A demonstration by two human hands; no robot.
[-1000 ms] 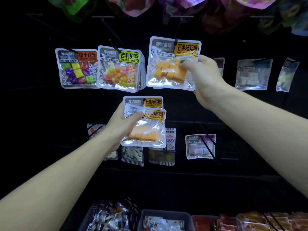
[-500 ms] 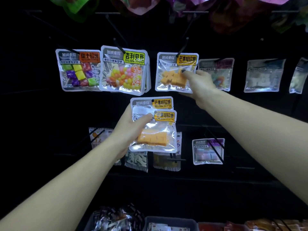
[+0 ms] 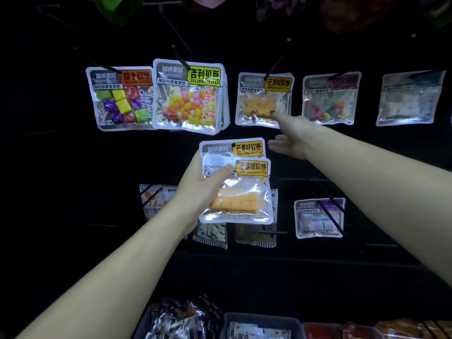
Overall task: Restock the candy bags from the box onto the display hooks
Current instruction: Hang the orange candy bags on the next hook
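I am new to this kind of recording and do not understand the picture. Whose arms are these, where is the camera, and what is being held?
There is no machine here. A person wears one camera on the head, looking forward and down, so you see that person's own two bare arms before a dark shop wall with black metal hooks.

The left hand grips two clear plastic bags of orange candy cubes with yellow labels, one in front of the other.

The right hand holds nothing; its fingers are stretched out, and one fingertip is at the hanging bag of the same orange candy on the upper row.

Left of that bag hang a clear bag of round yellow, orange and pink sweets and a clear bag of green, purple and red wrapped cubes. Dark bins of packets stand below.
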